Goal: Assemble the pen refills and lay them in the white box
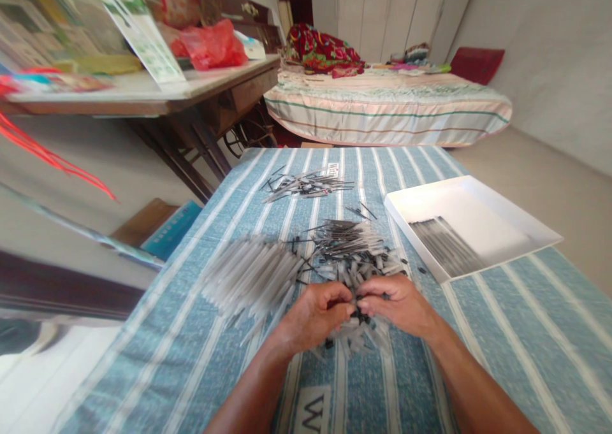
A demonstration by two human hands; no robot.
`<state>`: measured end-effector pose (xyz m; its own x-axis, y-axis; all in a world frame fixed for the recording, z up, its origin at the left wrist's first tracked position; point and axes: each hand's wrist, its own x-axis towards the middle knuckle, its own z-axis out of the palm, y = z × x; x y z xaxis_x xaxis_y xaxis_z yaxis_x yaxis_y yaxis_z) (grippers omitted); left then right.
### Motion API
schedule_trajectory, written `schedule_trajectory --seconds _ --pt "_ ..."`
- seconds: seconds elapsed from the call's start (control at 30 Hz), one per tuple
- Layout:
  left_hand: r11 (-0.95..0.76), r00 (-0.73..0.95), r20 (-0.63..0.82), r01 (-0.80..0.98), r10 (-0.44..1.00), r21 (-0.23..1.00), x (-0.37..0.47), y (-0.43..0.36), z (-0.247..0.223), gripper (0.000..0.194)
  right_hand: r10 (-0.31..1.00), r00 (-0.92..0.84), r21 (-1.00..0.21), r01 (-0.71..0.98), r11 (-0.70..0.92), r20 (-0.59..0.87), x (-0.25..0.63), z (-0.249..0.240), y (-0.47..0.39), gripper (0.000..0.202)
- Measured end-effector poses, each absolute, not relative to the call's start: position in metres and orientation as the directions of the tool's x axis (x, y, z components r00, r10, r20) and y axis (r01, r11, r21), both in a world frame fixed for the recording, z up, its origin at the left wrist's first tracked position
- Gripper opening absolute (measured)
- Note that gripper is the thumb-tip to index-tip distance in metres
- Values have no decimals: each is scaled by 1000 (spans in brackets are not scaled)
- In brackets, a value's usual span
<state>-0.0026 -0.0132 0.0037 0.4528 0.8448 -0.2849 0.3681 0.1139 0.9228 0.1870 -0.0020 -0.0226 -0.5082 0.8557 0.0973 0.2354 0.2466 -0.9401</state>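
Note:
Over a heap of small clear and black plastic pieces (pixel 363 341), my left hand (pixel 318 313) and my right hand (pixel 399 303) come together, fingertips almost touching. Both are closed in a pinch; whatever lies between the fingertips is too small and hidden to name. Just beyond them is a pile of thin dark rods (pixel 347 235). Left of my left hand lies a large stack of translucent grey tubes (pixel 253 271). A white open box (pixel 502 214) on the right holds a row of dark-filled thin tubes (pixel 444 246).
Farther back on the striped blue cloth (pixel 229 214) is a loose pile of mixed rods and tubes (pixel 310 184). A wooden desk (pixel 229 93) with a red plastic bag (pixel 215 44) stands at the upper left. Behind the table is a bed (pixel 387 106).

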Motion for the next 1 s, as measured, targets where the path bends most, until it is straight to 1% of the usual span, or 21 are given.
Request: schedule_trajectory --seconds 0.2,0.33,0.63,0.7,0.87,0.93,1.0 --pt "95 458 -293 407 839 908 -3 -14 1 12 847 -528 -925 285 250 66 187 -26 -2 16" --pt "97 453 -302 422 839 901 -3 -14 0 11 844 -530 -916 296 270 78 186 -25 -2 21" --pt "85 478 -286 398 830 913 -2 -14 3 11 845 -532 -876 383 293 51 185 -23 -4 41" --pt "85 479 -282 392 831 916 -2 -14 2 11 842 -536 -874 378 306 62 185 -23 -4 40" --pt "96 465 -290 397 836 913 -2 -14 1 11 844 -519 -871 347 348 131 184 -23 -3 21" --pt "107 460 -296 394 837 913 -2 -14 2 11 839 -528 -868 350 353 128 184 -24 -3 25" --pt "110 463 -297 389 835 915 -1 -15 3 11 832 -543 -862 361 355 115 183 -25 -4 35"
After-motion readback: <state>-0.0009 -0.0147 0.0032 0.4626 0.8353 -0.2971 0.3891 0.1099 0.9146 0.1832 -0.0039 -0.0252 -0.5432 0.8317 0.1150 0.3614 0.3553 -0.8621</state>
